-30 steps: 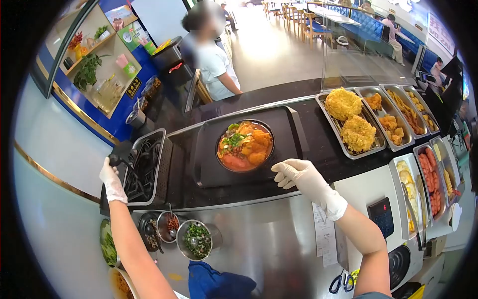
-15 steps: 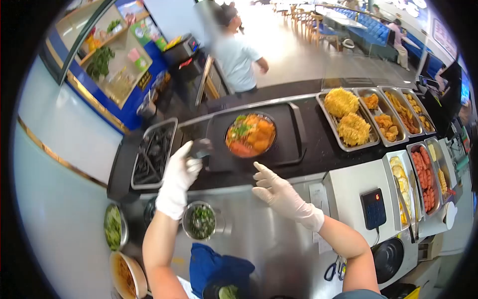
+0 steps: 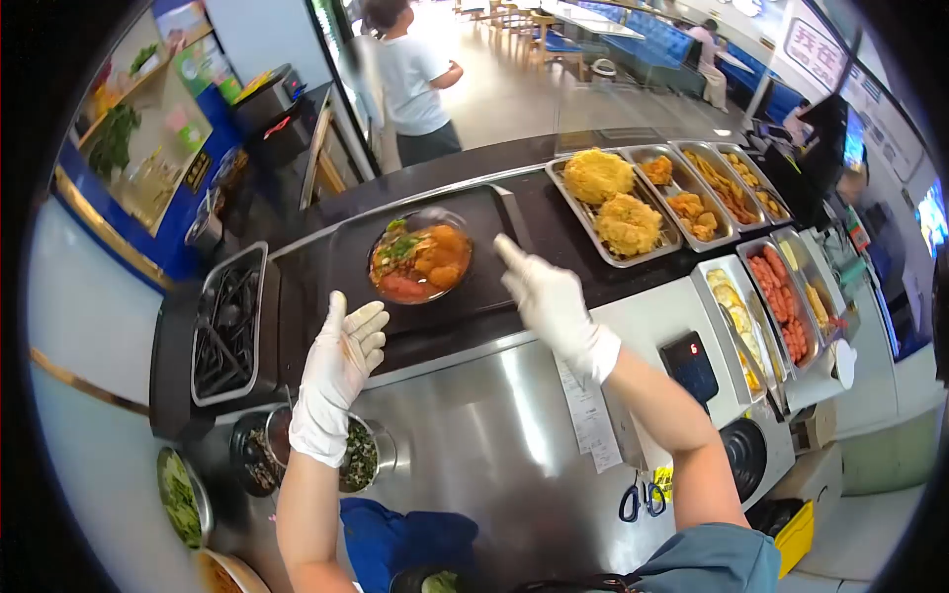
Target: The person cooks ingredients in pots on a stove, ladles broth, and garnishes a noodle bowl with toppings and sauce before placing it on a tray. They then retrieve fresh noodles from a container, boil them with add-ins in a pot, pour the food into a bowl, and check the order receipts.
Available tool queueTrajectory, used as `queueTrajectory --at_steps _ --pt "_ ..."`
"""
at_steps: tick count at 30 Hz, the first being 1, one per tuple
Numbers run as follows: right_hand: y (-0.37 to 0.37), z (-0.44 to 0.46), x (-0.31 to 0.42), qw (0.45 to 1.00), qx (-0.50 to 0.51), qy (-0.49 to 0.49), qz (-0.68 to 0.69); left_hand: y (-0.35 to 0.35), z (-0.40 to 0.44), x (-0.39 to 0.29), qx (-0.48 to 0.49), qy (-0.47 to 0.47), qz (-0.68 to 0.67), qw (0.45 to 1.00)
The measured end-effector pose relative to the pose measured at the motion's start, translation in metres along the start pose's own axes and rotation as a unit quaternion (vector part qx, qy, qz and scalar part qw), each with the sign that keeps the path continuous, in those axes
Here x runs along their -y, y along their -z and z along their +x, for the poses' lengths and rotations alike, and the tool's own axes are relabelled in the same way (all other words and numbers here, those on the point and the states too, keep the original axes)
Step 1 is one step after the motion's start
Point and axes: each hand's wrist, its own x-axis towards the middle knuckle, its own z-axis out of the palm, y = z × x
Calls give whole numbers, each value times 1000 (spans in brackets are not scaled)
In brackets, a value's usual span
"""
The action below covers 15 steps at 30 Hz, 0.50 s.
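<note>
A bowl of soupy food, with chopped greens, orange-brown chunks and a reddish piece, sits on a black tray on the counter. Something greyish and blurred shows at its back rim; I cannot make out what. My left hand, in a white glove, is held in front of the bowl, palm turned inward, fingers spread and holding nothing. To the right of the bowl, over the tray's front right part, my gloved right hand has its fingers stretched out, slightly blurred. Neither hand touches the bowl.
A metal tray of black utensils stands left. Fried food and sausages fill trays at right. A pot of chopped greens, scissors and paper slips lie nearer. A person stands beyond the counter.
The dark, spoon-like thing in my left hand is out of it, and the fingers have opened. The view has shifted right. The person beyond the counter has turned.
</note>
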Motion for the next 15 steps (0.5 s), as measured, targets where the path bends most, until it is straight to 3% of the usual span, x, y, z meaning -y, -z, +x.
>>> queueTrajectory --at_steps 3,15 --pt "-16 40 -29 997 5 56 -54 38 -17 10 -68 1 9 998" --pt "-103 102 -34 984 88 92 -126 94 -19 30 -99 1 -15 995"
